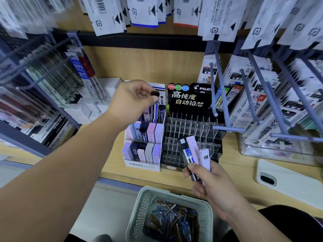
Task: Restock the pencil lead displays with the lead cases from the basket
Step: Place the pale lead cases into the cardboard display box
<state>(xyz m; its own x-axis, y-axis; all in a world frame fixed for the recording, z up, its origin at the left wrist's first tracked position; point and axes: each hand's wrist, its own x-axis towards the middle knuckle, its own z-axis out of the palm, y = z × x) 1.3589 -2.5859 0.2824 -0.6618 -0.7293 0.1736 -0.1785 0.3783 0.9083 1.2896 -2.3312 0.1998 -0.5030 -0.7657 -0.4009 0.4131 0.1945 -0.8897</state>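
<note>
My left hand (134,100) pinches the top of a black lead case (155,93) over the back row of the white MONO display (142,165), whose tiers hold pastel and black cases. My right hand (208,184) grips three lead cases (192,152) fanned upward: one black, one pink, one white. It hovers in front of the black Pilot display (192,130), whose clear slots look mostly bare. Below, the pale green basket (138,215) holds several dark lead cases.
A white phone (286,180) lies on the wooden shelf at right. Grey peg hooks (225,119) with hanging refill packs jut out at right, close to the Pilot display. More packs hang overhead. White boxes and pen racks fill the left side.
</note>
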